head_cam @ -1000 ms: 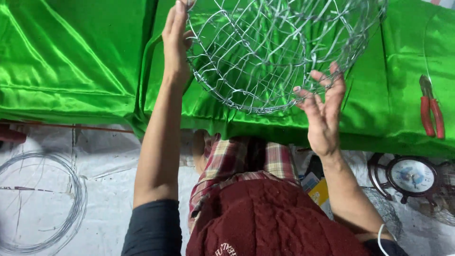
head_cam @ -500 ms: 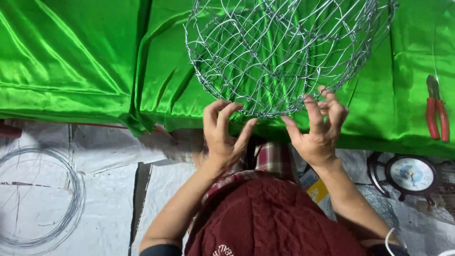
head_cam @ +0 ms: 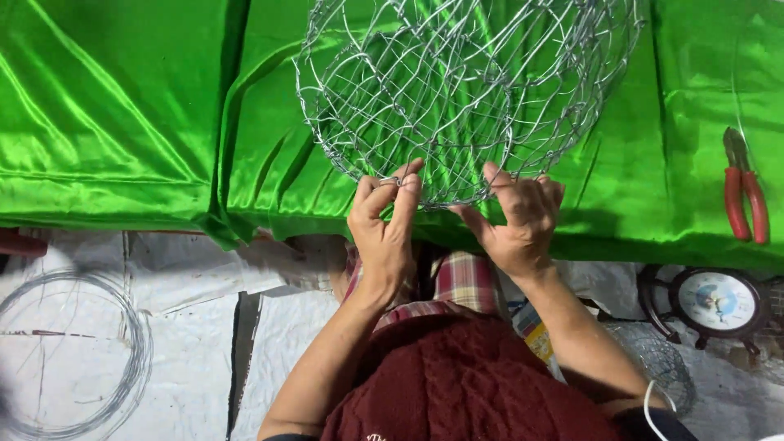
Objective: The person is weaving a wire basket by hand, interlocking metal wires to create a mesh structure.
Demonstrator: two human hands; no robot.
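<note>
Wire mesh basket (head_cam: 465, 90), a round silver cage of crossed strands, rests on the green satin cloth (head_cam: 122, 122) at the near edge of the covered surface, its lower rim held by both hands. The left hand (head_cam: 385, 237) has its thumb and forefinger pinched shut on a strand of that rim, the other fingers curled close behind them. The right hand (head_cam: 514, 224) sits just beside it, fingers bent and hooked into the mesh from below, thumb stretched toward the left hand along the rim; how firmly it grips I cannot tell.

Both forearms rise from the bottom of the view, past a dark red knitted garment (head_cam: 457, 384) and a strip of plaid fabric (head_cam: 461, 282). Red-handled pliers (head_cam: 743, 196) lie on the cloth, well apart to the right of the basket. Below the cloth's edge, a small round clock (head_cam: 717, 300) stands on the pale floor covering at right, and a coil of thin wire (head_cam: 73, 351) lies far off at left.
</note>
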